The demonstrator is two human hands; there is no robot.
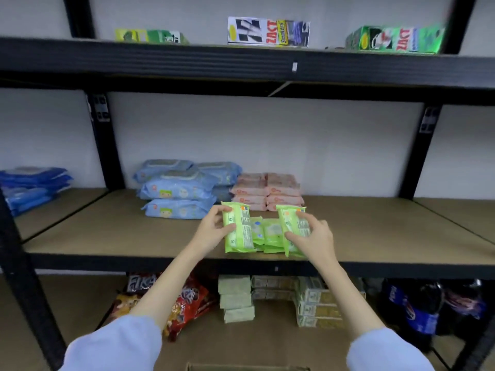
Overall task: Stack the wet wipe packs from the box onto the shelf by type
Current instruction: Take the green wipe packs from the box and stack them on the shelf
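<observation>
On the middle shelf (107, 231), near its front edge, lie several green wet wipe packs (270, 234). My left hand (214, 228) grips a green pack (238, 228) tilted up at the left end of the group. My right hand (313, 236) grips another green pack (293, 226) tilted up at the right end. Behind them stand a stack of pink packs (266, 191) and a stack of light blue packs (179, 191). The rim of a cardboard box (246, 366) shows at the bottom edge.
Dark blue packs (32, 188) are piled in the left bay. The top shelf carries toothpaste boxes (267, 32). The lower shelf holds snack bags (184, 303), pale boxes (235, 298) and cola bottles (426, 309). Black uprights (107, 140) frame the bay.
</observation>
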